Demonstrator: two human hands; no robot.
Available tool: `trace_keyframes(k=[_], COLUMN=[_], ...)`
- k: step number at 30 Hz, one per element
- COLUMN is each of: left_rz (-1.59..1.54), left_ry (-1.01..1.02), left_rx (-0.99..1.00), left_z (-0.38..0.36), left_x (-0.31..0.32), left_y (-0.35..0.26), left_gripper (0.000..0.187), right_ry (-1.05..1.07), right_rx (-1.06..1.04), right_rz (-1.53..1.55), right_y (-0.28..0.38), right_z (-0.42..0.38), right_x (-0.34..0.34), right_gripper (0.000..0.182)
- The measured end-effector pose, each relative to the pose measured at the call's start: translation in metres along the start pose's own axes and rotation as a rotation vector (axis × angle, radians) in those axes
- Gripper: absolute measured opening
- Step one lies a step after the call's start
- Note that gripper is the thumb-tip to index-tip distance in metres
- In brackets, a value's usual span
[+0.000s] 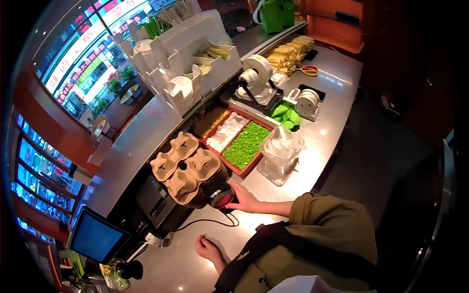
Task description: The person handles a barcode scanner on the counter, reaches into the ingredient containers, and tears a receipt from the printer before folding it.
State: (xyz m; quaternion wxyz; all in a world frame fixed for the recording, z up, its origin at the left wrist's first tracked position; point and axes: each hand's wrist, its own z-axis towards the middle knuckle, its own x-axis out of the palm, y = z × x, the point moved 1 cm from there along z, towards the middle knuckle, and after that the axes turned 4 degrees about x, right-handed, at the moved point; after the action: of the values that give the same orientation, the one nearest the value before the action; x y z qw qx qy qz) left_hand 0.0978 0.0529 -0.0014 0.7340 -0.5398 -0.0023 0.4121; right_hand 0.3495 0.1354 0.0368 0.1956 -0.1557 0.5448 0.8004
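My right hand (243, 199) is closed around a black barcode scanner (222, 196) with a reddish round face, just above the counter. A stack of brown cardboard cup carriers (188, 168) stands directly beside the scanner. A black cable (215, 220) loops over the steel below it. Lower down, my left hand (208, 248) hovers over or rests on the counter, its fingers curled in; no object shows in it.
Behind the carriers, a red divided tray (240, 172) holds green and white pieces. A clear container (279, 156) with plastic bags, a tape dispenser (256, 78), scissors (309, 71) and wooden sticks (288, 53) line the counter. A black printer (156, 202) and a screen (97, 234) stand left.
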Motion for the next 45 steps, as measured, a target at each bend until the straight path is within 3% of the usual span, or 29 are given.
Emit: trace_keyframes(k=[5, 6, 10, 11, 12, 13, 15, 17, 18, 27, 29, 30, 31, 32, 33, 34, 35, 36, 37, 39, 42, 45], left_rz=[0.083, 0.092, 0.081, 0.097, 0.127, 0.153, 0.142, 0.115, 0.102, 0.089, -0.72, -0.815, -0.678, -0.725, -1.594, -1.659, -1.393, -1.58, -1.416, -0.954, -0.763, -0.813], left_ry=[-0.022, -0.008, -0.154, -0.165, -0.171, -0.144, -0.169, -0.155, -0.139, -0.156, -0.228, -0.488, -0.641, -0.956, -1.055, -1.137, -1.126, -0.966, -0.85, -1.111, -0.929, -1.012], left_rx=[0.073, 0.082, 0.087, 0.051, 0.101, 0.121, 0.149, 0.116, 0.094, 0.041, -0.351, -0.434, -0.355, -0.322, -0.157, -0.171, -0.04, 0.226, 0.506, 0.572, 0.602, 0.493], left_z=[0.001, 0.0, -0.004, -0.005, -0.003, 0.0, 0.0, -0.001, -0.001, 0.0, -0.003, 0.004, 0.005, 0.004, -0.001, 0.0, 0.008, 0.009, 0.008, 0.01, 0.015, 0.039], left_x=[0.001, 0.0, 0.005, 0.011, 0.011, 0.002, 0.0, -0.006, -0.005, -0.007, -0.008, -0.063, -0.096, -0.129, -0.198, -0.265, -0.31, -0.343, -0.36, -0.355, -0.356, -0.421], left_y=[0.006, 0.003, 0.003, 0.012, 0.011, -0.004, -0.002, -0.007, -0.007, -0.01, 0.037, -0.004, 0.011, 0.04, 0.121, 0.055, -0.01, -0.063, -0.106, -0.186, -0.213, -0.194], left_gripper=[0.014, 0.013, 0.014, 0.015, 0.014, 0.012, 0.012, 0.013, 0.013, 0.02, 0.032, 0.043, 0.053, 0.039, 0.014, 0.019, 0.022, 0.022, 0.01, 0.021, 0.037, 0.037], right_ry=[0.06, 0.124, 0.24, 0.25, 0.145, 0.084, 0.116, 0.162, 0.114, 0.134, 0.116, 0.108, 0.084, 0.067, 0.062, 0.062, 0.07, 0.075, 0.085, 0.08, 0.078, 0.079], right_rx=[-0.098, 0.029, -0.094, -0.067, -0.021, 0.001, 0.026, 0.053, -0.071, -0.01, -0.009, -0.021, 0.017, 0.057, 0.096, 0.112, 0.112, 0.109, 0.107, 0.14, 0.135, 0.065], right_rz=[-0.155, 0.005, -0.082, 0.181, 0.188, 0.257, 0.401, 0.434, 0.279, 0.192, 0.19, 0.194, 0.217, 0.237, 0.257, 0.245, 0.244, 0.25, 0.252, 0.233, 0.233, 0.214], right_y=[0.002, 0.004, -0.018, 0.0, -0.032, 0.01, 0.016, 0.01, 0.007, -0.003, -0.017, -0.017, -0.019, -0.022, -0.024, -0.023, -0.026, -0.029, -0.03, -0.012, -0.012, -0.023], right_z=[-0.001, 0.002, -0.001, -0.001, -0.005, -0.006, -0.008, -0.007, -0.005, -0.005, -0.006, -0.007, -0.007, -0.009, -0.012, -0.01, -0.01, -0.009, -0.009, -0.009, -0.009, -0.008], right_x=[0.002, 0.003, 0.018, 0.018, 0.033, 0.024, 0.026, 0.023, 0.021, 0.012, 0.017, 0.015, 0.014, 0.013, 0.012, 0.005, 0.003, 0.005, 0.007, 0.004, 0.004, 0.003], right_gripper=[0.101, 0.102, 0.079, 0.069, 0.065, 0.06, 0.056, 0.058, 0.063, 0.068, 0.069, 0.07, 0.071, 0.071, 0.071, 0.071, 0.071, 0.07, 0.07, 0.068, 0.064, 0.058])
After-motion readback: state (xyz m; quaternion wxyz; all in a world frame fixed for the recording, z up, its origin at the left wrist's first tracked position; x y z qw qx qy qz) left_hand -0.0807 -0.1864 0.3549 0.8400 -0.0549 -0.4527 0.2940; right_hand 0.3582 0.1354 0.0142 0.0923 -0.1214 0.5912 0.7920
